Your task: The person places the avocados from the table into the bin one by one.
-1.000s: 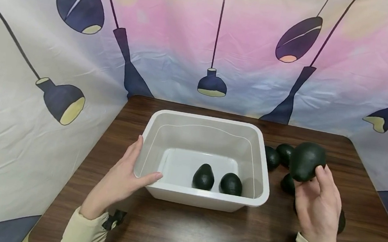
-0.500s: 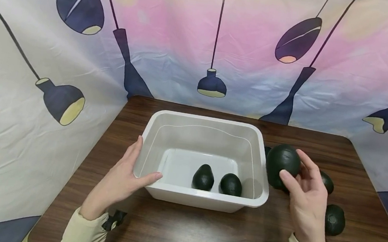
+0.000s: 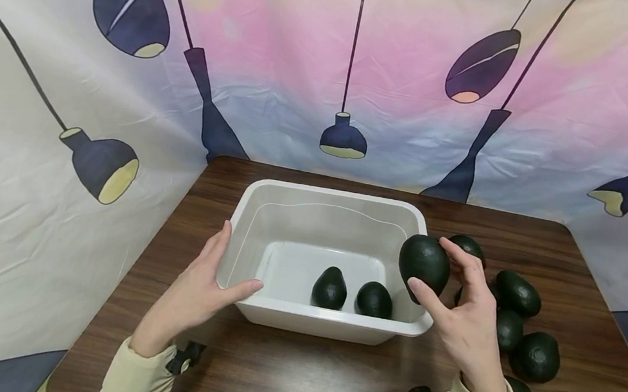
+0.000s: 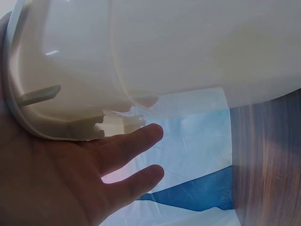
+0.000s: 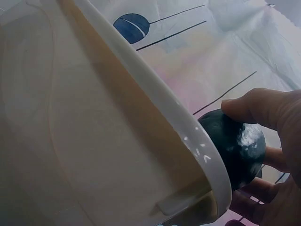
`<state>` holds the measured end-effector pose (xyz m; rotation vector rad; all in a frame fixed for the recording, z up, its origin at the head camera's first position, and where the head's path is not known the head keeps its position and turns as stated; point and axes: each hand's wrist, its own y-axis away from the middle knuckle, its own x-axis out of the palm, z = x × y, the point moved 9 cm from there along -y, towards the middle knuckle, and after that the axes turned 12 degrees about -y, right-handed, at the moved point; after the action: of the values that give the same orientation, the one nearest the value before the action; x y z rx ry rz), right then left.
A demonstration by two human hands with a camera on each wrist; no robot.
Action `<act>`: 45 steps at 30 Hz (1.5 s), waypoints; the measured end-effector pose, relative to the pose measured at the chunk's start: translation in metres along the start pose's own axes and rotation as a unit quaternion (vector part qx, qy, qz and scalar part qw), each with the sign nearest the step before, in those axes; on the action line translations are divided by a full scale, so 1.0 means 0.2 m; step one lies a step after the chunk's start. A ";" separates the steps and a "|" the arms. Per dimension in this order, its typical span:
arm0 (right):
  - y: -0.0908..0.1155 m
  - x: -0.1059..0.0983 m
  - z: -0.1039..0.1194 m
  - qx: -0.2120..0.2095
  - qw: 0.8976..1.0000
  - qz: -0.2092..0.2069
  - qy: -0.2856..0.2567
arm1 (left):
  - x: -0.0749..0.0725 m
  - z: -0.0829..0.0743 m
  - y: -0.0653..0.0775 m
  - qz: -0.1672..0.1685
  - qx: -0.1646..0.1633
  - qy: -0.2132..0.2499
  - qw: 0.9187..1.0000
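Note:
In the head view my right hand [image 3: 466, 310] holds a dark green avocado [image 3: 424, 268] between thumb and fingers, above the right rim of a white plastic bin [image 3: 329, 322]. The right wrist view has this avocado [image 5: 235, 148] just outside the bin's rim [image 5: 164, 113]. My left hand [image 3: 193, 289] rests on the bin's front left corner, thumb lying over the front rim and fingers straight along the left side. Seen from the left wrist, two fingers [image 4: 134, 146] stretch out beneath the rim. Inside the bin lie two avocados, one left [image 3: 329, 288] and one right [image 3: 374, 300].
Several more avocados [image 3: 535, 357] lie on the wooden table [image 3: 293, 381] to the right of the bin, some partly hidden behind my right hand. A cloth [image 3: 285, 37] printed with hanging lamps covers the wall behind the table.
My right hand has carried the avocado leftward, from above the loose avocados to the bin's right rim, and has turned along the way. The left hand and bin have stayed put.

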<state>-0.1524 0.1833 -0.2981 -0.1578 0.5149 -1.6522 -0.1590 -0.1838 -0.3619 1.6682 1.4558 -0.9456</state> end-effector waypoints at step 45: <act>-0.03 0.11 -0.02 -0.111 0.989 0.073 0.072 | 0.00 0.00 0.00 -0.007 0.006 0.006 1.000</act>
<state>-0.1625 0.1628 -0.3033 -0.1617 0.8018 -1.4686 -0.1591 -0.1849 -0.3616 1.6768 1.4744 -0.9570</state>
